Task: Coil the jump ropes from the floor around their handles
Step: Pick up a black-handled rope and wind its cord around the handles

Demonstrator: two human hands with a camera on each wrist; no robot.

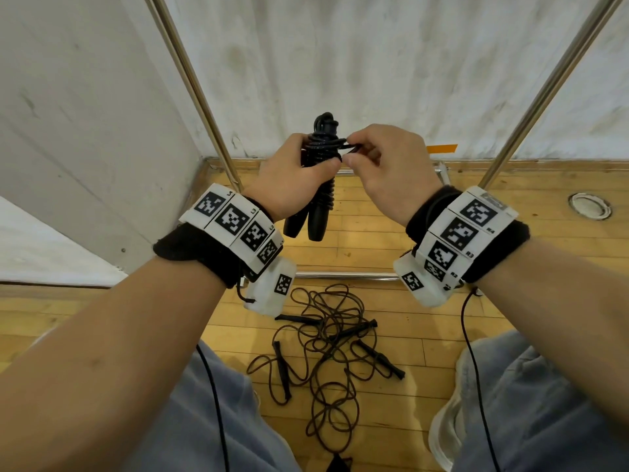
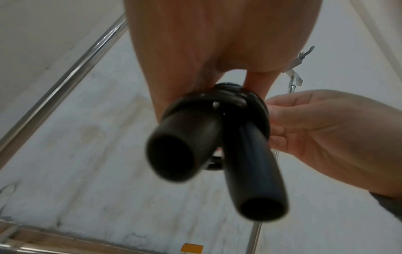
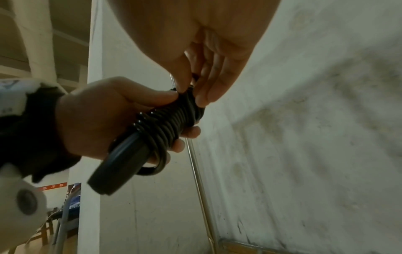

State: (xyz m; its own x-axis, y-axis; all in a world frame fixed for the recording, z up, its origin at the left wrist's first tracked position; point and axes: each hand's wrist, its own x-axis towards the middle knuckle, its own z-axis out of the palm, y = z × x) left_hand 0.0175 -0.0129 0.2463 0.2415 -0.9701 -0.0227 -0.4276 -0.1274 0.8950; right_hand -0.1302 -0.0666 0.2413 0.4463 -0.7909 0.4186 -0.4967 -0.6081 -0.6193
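Note:
My left hand (image 1: 292, 175) grips two black jump rope handles (image 1: 316, 206) held side by side, their butt ends pointing down. Black cord (image 1: 323, 144) is wound in many turns round their upper part. My right hand (image 1: 374, 155) pinches the cord's last bit (image 1: 354, 147) at the right side of the coil. In the left wrist view the two hollow handle ends (image 2: 174, 146) point at the camera, with the right hand (image 2: 315, 130) beside the coil. The right wrist view shows the coil (image 3: 169, 120) and the left hand (image 3: 104, 116) round it.
On the wooden floor (image 1: 391, 233) between my feet lies a tangle of brown ropes (image 1: 326, 352) with several thin black handles (image 1: 282, 373). Metal rack poles (image 1: 190, 80) rise left and right. A white wall (image 1: 374, 63) stands ahead; a round floor fitting (image 1: 590, 206) lies at right.

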